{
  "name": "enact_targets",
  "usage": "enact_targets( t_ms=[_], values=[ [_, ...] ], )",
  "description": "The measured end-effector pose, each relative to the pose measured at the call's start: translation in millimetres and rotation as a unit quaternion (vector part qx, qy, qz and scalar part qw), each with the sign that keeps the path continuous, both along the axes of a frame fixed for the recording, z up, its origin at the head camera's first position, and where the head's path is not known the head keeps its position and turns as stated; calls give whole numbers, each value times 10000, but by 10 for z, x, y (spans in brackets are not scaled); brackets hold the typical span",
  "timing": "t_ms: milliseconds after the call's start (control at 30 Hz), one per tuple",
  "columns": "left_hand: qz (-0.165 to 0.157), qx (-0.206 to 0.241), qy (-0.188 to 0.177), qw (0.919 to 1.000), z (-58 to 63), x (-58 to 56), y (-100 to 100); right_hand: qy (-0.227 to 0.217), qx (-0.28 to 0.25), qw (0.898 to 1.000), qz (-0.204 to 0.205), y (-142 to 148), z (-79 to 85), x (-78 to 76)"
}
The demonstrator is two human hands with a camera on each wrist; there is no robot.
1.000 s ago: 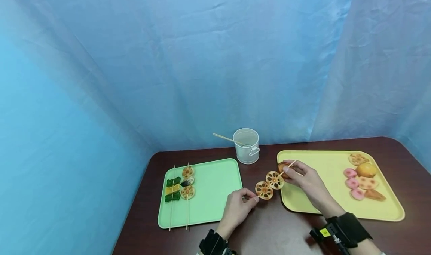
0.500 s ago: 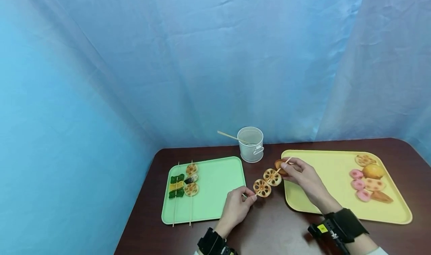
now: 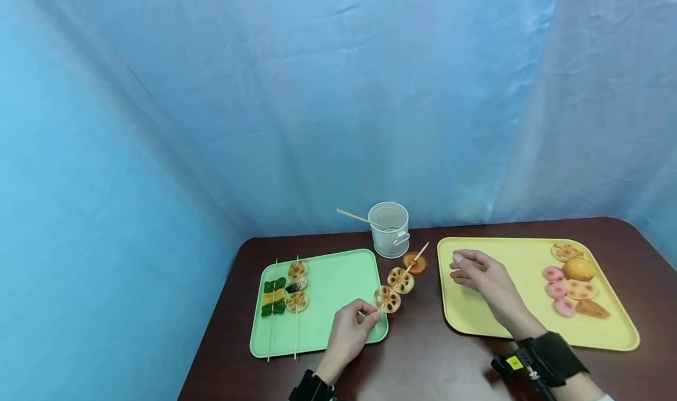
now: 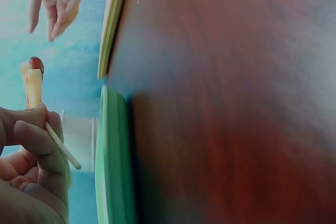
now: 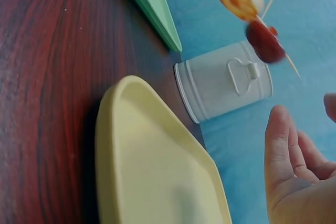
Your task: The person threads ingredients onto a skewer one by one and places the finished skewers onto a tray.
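My left hand (image 3: 350, 329) pinches the lower end of a skewer between thumb and fingers, above the right edge of the green tray (image 3: 344, 271). Threaded on that skewer are two lotus root slices (image 3: 400, 280) and, near the tip, a round brown piece (image 3: 414, 263). In the left wrist view the skewer's blunt end (image 4: 68, 153) pokes out past the fingers. Over the left part of the yellow tray (image 3: 476, 318) my right hand (image 3: 489, 283) hovers, fingers loosely bent and thumb apart, holding nothing. The right wrist view shows a gap between its thumb and fingers (image 5: 278, 145).
Two filled skewers, one with green and yellow pieces (image 3: 272, 297), one with lotus slices (image 3: 296, 302), lie on the green tray's left side. A white bucket (image 3: 389, 236) with thin sticks stands behind. Several food pieces, including a yellow one (image 3: 579, 270), lie at the yellow tray's right.
My right hand has let go of the skewer's tip end and the brown piece. My left hand has carried the skewer leftward, to the green tray's edge.
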State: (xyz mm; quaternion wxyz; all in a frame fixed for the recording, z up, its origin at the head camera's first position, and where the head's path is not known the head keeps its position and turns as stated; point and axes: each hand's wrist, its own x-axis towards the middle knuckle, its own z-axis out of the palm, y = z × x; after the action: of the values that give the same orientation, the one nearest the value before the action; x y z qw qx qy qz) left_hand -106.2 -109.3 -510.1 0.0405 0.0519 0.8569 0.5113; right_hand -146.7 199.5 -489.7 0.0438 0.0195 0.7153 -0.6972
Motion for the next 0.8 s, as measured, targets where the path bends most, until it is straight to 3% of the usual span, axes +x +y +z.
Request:
enact_targets(
  t_ms=[300,800],
  values=[
    [355,394,-448,9976,-10,79,-302,-11,-23,10000,-89,53,-2,0],
    [912,-146,-461,9947,-23,67,-654,-66,-42,9999,-83,29,-21,-8]
  ],
)
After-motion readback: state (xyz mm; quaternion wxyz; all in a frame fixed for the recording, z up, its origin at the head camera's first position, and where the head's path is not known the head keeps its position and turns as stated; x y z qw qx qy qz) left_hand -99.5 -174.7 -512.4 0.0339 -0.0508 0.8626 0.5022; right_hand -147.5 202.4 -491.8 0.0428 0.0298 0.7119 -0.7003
